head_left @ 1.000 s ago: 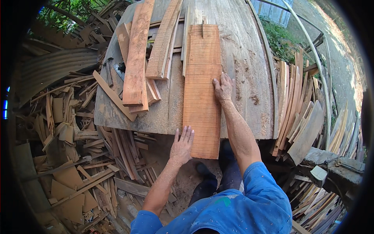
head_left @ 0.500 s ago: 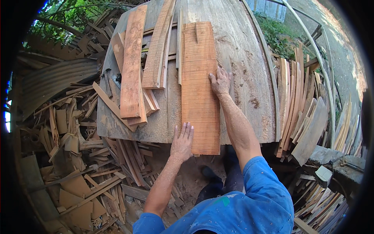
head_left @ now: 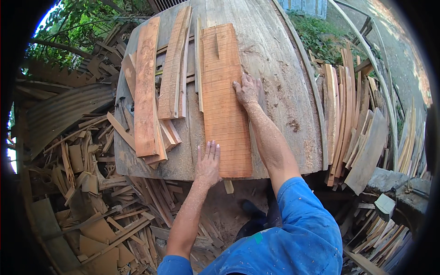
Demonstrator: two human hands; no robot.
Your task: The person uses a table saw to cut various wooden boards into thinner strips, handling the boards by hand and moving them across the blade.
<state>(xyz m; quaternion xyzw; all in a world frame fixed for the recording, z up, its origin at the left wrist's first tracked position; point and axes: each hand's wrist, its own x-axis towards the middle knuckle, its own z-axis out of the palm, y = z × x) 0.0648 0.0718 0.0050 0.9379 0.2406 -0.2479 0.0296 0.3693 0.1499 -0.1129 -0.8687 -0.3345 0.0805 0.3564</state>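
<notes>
Left hand and right hand on a reddish, cross-lined board

Clock directions run from the board's middle, with twelve pointing away from the person. Nearest, at six, is the person's blue shirt, flecked with sawdust. A dark shoe shows on the ground beyond it.

The board lies lengthwise on the weathered wooden tabletop, its near end close to the tabletop's near edge. Between six and seven, the left hand rests on the board's left edge, fingers straight and slightly apart, grasping nothing. At two, the right hand lies along the opposite edge, thumb over the face, other fingers loosely extended outside the edge, not closed.

Toward eight, scrap wood is heaped beside the tabletop. At nine, a long plank tops others on the tabletop; at ten lies a paler plank. Upright offcuts lean together at three.

Farther out, a corrugated sheet sits at nine, green plants near two, and a pale blue panel between one and two.
</notes>
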